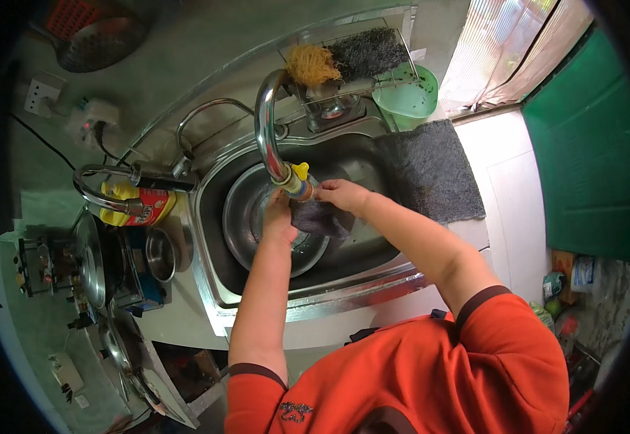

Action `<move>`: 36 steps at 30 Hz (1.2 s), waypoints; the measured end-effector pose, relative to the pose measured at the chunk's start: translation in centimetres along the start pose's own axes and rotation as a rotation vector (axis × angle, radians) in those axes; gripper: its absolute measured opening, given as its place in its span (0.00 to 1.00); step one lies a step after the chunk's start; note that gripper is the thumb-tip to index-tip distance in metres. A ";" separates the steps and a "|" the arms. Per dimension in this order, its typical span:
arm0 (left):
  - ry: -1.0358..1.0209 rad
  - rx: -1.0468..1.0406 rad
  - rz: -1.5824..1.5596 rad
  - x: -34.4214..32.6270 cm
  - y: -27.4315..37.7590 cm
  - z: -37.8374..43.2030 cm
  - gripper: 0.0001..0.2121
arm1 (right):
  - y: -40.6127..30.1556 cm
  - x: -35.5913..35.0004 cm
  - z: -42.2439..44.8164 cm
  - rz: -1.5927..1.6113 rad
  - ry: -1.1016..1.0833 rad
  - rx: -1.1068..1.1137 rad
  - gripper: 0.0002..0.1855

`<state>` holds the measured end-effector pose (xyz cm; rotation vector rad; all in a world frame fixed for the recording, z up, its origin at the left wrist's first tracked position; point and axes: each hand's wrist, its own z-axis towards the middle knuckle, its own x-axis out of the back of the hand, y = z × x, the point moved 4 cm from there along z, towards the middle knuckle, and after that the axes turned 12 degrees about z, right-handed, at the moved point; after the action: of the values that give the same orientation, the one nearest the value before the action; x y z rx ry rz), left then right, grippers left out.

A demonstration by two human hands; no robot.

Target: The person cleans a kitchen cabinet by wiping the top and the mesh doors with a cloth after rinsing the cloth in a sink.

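Observation:
Below the outlet of a chrome gooseneck faucet [265, 119], a dark grey cloth [325, 219] hangs between my two hands. My left hand [279, 215] grips its left edge, with the fingertips partly hidden by the faucet end. At the cloth's upper right, my right hand [344, 196] pinches it close to the outlet. A yellow valve handle [300, 171] sits on the faucet end. Underneath is a round metal basin [237, 228] with some water in it, standing in the left part of a stainless steel sink [372, 257].
A grey towel [434, 168] drapes over the sink's right edge. Behind the sink, a wire rack [369, 87] carries a yellow scrubber [312, 64] and a dark scouring pad [370, 53], near a green tub [407, 95]. Leftward stand a yellow bottle [154, 205], another faucet [106, 200] and a steel bowl [161, 254].

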<state>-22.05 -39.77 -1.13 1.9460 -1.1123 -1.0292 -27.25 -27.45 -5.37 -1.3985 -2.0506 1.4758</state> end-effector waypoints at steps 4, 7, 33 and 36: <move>-0.041 0.023 1.198 -1.0 1.8 -2.2 0.15 | -3.9 0.1 -1.0 -0.131 0.146 0.176 0.10; -0.004 0.153 1.666 3.2 -1.4 -0.2 0.22 | -3.9 -0.6 -0.3 -0.277 0.234 0.378 0.10; -0.011 0.357 -0.267 -2.5 -7.2 -0.9 0.19 | -0.6 -2.1 -4.3 -0.429 0.129 0.323 0.17; -0.053 0.143 -0.234 -0.7 -7.7 -0.1 0.16 | -1.2 -5.1 -6.7 -0.511 0.053 0.410 0.20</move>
<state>-19.30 -35.87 -7.26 2.2158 -1.0282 -1.1570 -20.89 -27.60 0.23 -0.6844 -1.7561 1.4873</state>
